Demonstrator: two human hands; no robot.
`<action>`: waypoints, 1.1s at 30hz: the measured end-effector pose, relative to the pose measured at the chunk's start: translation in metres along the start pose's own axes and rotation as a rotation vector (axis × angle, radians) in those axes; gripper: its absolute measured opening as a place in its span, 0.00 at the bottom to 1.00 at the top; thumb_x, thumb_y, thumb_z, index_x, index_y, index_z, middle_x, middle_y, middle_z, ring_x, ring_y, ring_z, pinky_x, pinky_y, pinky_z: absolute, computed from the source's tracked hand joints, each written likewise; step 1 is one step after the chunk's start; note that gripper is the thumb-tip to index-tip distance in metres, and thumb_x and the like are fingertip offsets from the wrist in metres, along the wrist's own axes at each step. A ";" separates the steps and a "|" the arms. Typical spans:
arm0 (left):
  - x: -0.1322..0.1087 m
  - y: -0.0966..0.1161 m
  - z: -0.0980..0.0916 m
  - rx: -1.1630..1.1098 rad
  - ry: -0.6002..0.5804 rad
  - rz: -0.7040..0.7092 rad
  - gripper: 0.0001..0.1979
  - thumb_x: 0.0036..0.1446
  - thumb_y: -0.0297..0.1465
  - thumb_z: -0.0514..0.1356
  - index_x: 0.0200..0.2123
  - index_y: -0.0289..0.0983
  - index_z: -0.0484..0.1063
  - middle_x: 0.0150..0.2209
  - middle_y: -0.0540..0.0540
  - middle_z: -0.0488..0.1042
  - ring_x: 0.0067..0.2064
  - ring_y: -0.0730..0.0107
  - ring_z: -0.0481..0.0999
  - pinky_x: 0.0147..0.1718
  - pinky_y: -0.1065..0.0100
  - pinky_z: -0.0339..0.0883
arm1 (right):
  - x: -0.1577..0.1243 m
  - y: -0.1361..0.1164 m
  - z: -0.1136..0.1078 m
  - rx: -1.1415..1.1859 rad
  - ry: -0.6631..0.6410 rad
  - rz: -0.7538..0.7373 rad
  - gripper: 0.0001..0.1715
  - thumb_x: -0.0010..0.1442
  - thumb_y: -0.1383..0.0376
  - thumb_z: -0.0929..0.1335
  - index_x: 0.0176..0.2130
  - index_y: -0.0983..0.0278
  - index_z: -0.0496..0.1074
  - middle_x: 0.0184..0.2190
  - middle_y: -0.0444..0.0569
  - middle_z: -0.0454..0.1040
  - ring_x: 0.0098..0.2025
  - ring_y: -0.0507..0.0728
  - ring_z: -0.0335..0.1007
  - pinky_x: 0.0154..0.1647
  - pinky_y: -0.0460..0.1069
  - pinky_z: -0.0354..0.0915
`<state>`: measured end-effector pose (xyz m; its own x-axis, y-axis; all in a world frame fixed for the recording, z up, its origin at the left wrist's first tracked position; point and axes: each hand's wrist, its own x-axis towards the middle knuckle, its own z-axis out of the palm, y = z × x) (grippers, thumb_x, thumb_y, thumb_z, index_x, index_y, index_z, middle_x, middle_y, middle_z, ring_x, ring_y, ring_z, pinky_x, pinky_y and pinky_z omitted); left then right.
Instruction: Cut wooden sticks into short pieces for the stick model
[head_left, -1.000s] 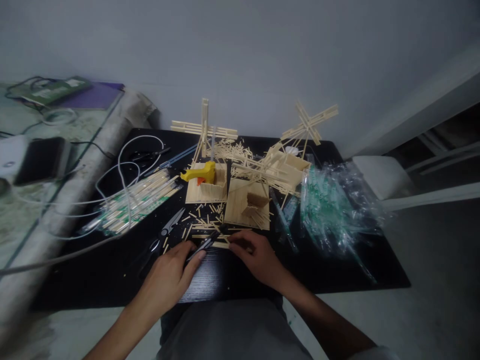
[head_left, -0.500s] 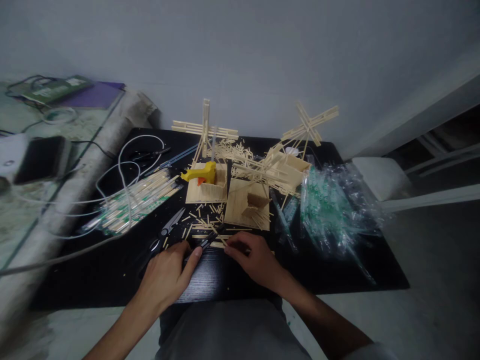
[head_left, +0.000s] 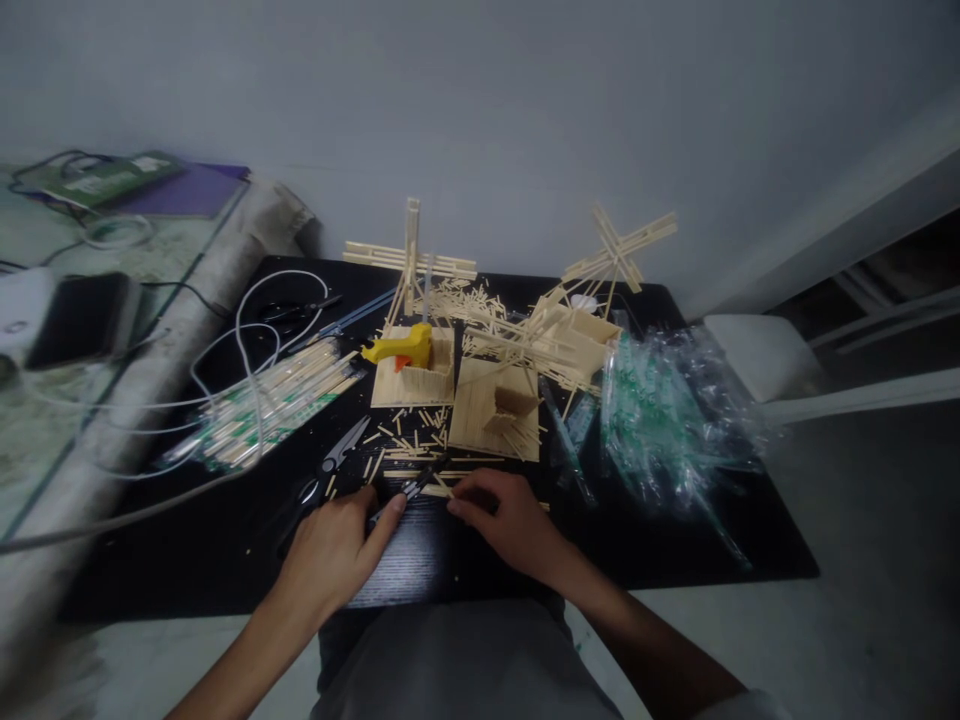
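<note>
My left hand is closed around a dark tool that looks like pliers, its tip pointing away to the right. With thumb and fingertips together, my right hand pinches a thin wooden stick close to the tool. The stick's end at my right fingertips is partly hidden. Short cut stick pieces lie scattered just beyond both hands. A flat wooden base with a small box on it rests beyond my right hand. Scissors lie half open past my left hand.
A yellow glue gun sits on another wooden base. Two stick-built crosses stand at the back. Bagged sticks and white cable lie left; crumpled plastic wrappers cover the right of the black table.
My right hand has shifted very slightly, with the stick still at its fingertips. My left hand and its tool stay almost where they were.
</note>
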<state>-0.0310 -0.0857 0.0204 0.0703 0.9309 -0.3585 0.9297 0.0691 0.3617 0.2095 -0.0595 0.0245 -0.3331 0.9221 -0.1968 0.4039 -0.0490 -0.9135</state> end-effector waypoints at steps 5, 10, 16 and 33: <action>0.003 -0.001 -0.001 -0.045 0.025 -0.017 0.29 0.70 0.52 0.42 0.31 0.40 0.73 0.29 0.39 0.81 0.36 0.50 0.83 0.34 0.62 0.66 | 0.001 0.002 0.001 0.002 0.003 -0.027 0.03 0.62 0.68 0.74 0.37 0.62 0.82 0.35 0.46 0.84 0.38 0.56 0.79 0.41 0.48 0.69; 0.003 0.001 0.002 -0.244 0.090 0.026 0.30 0.70 0.51 0.43 0.24 0.42 0.69 0.25 0.44 0.78 0.30 0.57 0.80 0.32 0.64 0.65 | 0.001 0.005 0.003 0.055 0.005 -0.004 0.06 0.64 0.65 0.73 0.38 0.62 0.82 0.34 0.46 0.84 0.35 0.55 0.79 0.38 0.48 0.70; 0.003 0.006 0.016 -0.443 0.189 0.053 0.31 0.71 0.51 0.42 0.20 0.42 0.65 0.19 0.48 0.72 0.23 0.65 0.71 0.27 0.66 0.62 | -0.002 0.010 0.001 0.086 -0.019 0.013 0.08 0.65 0.64 0.71 0.40 0.63 0.82 0.34 0.47 0.83 0.34 0.55 0.79 0.38 0.48 0.71; 0.005 -0.019 0.042 -0.647 0.241 0.032 0.33 0.70 0.52 0.43 0.21 0.39 0.71 0.18 0.48 0.71 0.21 0.66 0.69 0.24 0.66 0.61 | 0.017 0.043 -0.084 -0.338 0.434 -0.094 0.13 0.63 0.56 0.70 0.36 0.63 0.80 0.31 0.51 0.82 0.32 0.59 0.77 0.38 0.53 0.72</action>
<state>-0.0330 -0.0973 -0.0244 -0.0583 0.9846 -0.1650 0.5204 0.1710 0.8367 0.2931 -0.0138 0.0116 -0.0282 0.9936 0.1097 0.6638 0.1006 -0.7412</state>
